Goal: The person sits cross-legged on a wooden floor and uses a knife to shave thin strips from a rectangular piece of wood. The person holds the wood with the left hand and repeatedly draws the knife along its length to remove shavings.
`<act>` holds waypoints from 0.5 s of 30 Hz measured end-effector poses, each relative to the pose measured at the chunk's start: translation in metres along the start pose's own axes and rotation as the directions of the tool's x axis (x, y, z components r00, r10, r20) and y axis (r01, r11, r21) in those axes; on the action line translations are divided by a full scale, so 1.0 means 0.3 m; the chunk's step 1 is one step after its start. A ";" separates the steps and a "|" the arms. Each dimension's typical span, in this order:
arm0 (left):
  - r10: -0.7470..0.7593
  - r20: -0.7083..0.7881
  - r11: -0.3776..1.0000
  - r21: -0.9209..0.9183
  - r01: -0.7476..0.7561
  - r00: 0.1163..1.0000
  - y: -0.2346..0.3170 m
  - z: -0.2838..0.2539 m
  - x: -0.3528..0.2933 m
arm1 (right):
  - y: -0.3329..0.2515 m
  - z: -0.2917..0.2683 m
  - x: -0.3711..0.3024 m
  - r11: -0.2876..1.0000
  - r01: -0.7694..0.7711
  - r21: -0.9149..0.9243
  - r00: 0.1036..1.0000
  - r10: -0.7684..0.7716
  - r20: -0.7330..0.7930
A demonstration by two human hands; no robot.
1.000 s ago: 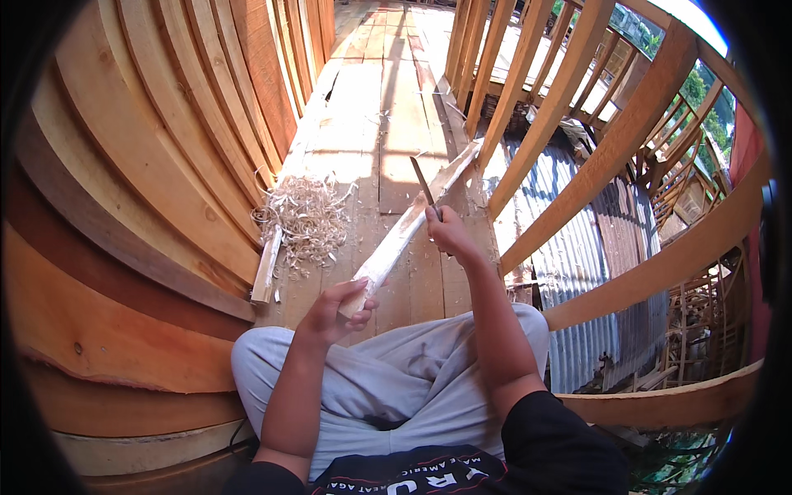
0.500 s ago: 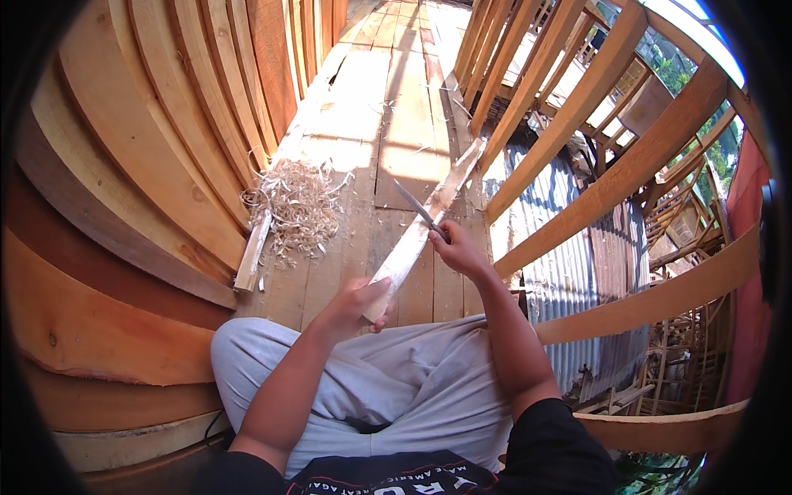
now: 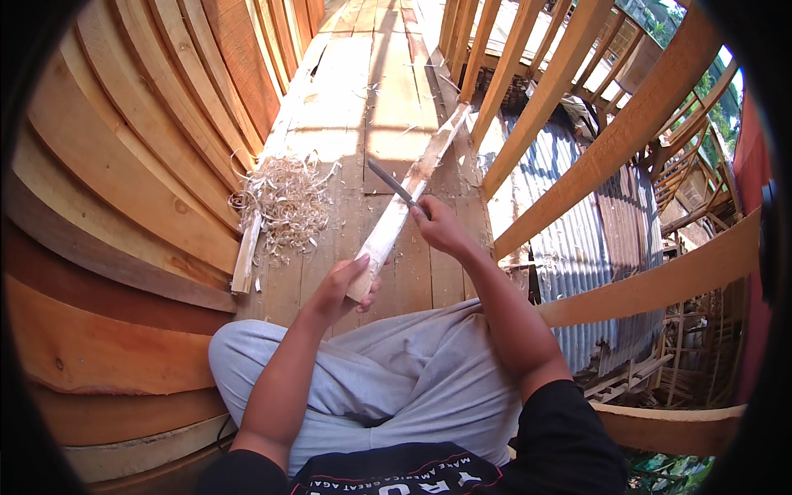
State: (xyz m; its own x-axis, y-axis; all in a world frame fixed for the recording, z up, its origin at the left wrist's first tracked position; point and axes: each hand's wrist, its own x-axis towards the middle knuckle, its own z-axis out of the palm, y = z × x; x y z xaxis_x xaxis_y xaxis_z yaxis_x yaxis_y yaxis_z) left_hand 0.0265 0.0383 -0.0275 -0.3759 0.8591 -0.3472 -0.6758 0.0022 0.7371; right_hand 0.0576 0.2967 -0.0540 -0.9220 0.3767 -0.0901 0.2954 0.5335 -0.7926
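Observation:
A long pale strip of wood (image 3: 388, 224) slants up and to the right from above my lap, with a brown patch along its middle. Its near end is gripped by my left hand (image 3: 337, 289), fingers wrapped around the edges. My right hand (image 3: 442, 226) is closed around the handle of a knife (image 3: 391, 183), whose grey blade lies across the strip, pointing up-left. Most of the handle is hidden in my fist. The strip's far end reaches close to the slats at the right.
Curled wood shavings (image 3: 289, 198) are heaped at the left beside a short wood piece (image 3: 247, 256). Planks (image 3: 124, 190) line the left side. Wooden slats (image 3: 569, 148) stand on the right, with corrugated metal sheeting (image 3: 569, 272) below them. The plank floor (image 3: 330, 107) runs ahead, sprinkled with shavings.
The strip and both hands have shifted slightly up and left in view, and the strip stands a little steeper. The knife still crosses it; both grips are unchanged.

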 end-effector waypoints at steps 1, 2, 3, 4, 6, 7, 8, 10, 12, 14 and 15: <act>0.002 -0.007 1.000 -0.012 -0.002 1.000 0.004 -0.009 0.016 | 0.002 -0.003 -0.005 0.998 0.061 0.014 0.998 -0.062 0.025; 0.003 -0.016 1.000 -0.029 -0.004 1.000 0.000 -0.024 0.029 | 0.002 -0.002 -0.013 0.992 0.120 0.028 0.991 -0.122 0.053; 0.009 -0.027 0.999 -0.038 -0.010 1.000 -0.004 -0.041 0.038 | 0.001 0.000 -0.019 0.983 0.180 0.045 0.980 -0.183 0.081; 0.015 -0.040 0.999 -0.046 -0.017 0.999 -0.008 -0.061 0.042 | -0.003 0.004 -0.025 0.984 0.165 0.065 0.978 -0.171 0.116; 0.023 -0.069 0.998 -0.061 -0.027 0.997 -0.004 -0.076 0.045 | -0.017 -0.002 -0.038 0.987 0.130 0.095 0.972 -0.146 0.184; 0.026 -0.091 0.997 -0.063 -0.032 0.996 0.000 -0.084 0.042 | -0.028 -0.001 -0.042 0.993 0.107 0.045 0.974 -0.114 0.195; 0.030 -0.110 0.997 -0.067 -0.038 0.993 0.006 -0.085 0.041 | -0.053 -0.005 -0.049 0.996 0.083 -0.009 0.976 -0.080 0.204; 0.062 -0.084 0.991 -0.109 -0.071 0.994 0.026 -0.087 0.035 | -0.067 0.018 -0.052 0.998 0.044 -0.055 0.981 -0.033 0.189; 0.079 -0.083 0.989 -0.121 -0.089 0.993 0.039 -0.081 0.025 | -0.063 0.053 -0.052 0.999 0.014 -0.038 0.990 -0.008 0.143; 0.077 -0.099 0.991 -0.102 -0.087 0.992 0.045 -0.072 0.019 | -0.060 0.058 -0.051 1.000 0.012 -0.004 0.988 -0.011 0.155; 0.073 -0.095 0.993 -0.082 -0.081 0.993 0.049 -0.066 0.013 | -0.060 0.055 -0.050 1.000 0.010 0.012 0.987 -0.012 0.159</act>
State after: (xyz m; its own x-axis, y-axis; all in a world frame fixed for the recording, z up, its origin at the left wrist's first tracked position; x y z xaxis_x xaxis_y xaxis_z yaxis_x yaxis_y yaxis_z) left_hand 0.0024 0.0316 -0.0295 -0.4831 0.8044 -0.3458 -0.6930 -0.1098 0.7126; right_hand 0.0620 0.2689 -0.0483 -0.9534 0.2453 -0.1757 0.2834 0.5281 -0.8005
